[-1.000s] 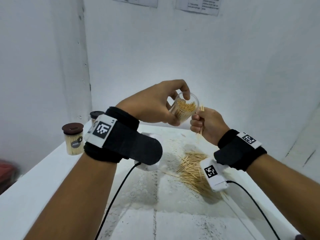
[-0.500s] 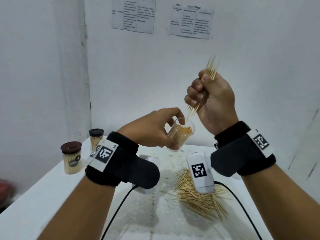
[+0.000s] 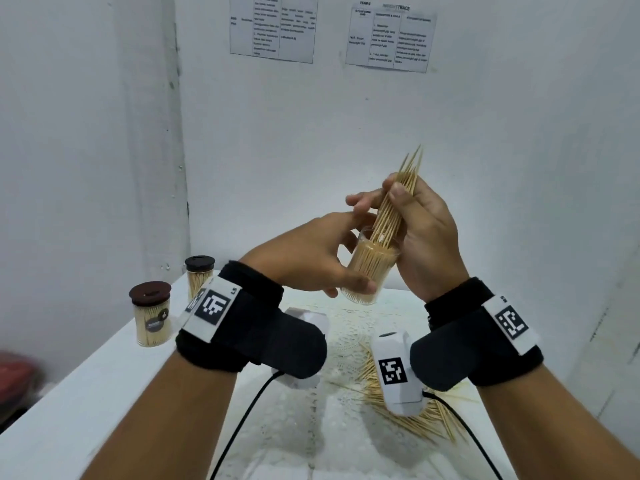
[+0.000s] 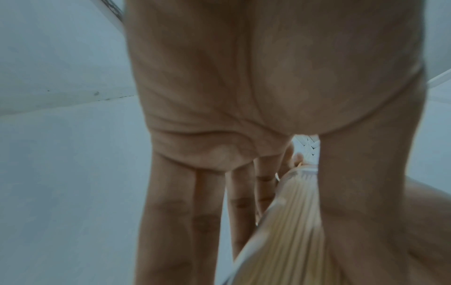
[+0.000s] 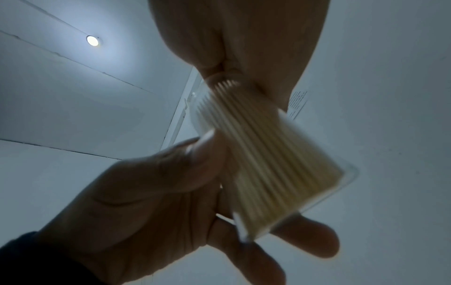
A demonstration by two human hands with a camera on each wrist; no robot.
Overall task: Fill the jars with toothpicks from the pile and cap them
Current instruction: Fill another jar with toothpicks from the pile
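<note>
Though blurred — jar (image 5: 273,160), mouth hidden.

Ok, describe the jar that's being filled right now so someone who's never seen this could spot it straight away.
Start at the white table in the corner: two jars stand at its far left edge, the brown-capped jar and the black-capped jar. The open jar is not on the table; the left hand holds it tilted in the air. It alone has no cap, and the right hand feeds a toothpick bundle into its mouth.

"TEAM" heading and faint "TRACE" on right wall sheet (image 3: 390,38) at 1 o'clock, left sheet (image 3: 273,27) at 12 o'clock unreadable, "LS" on left wristband tag (image 3: 212,308).
</note>
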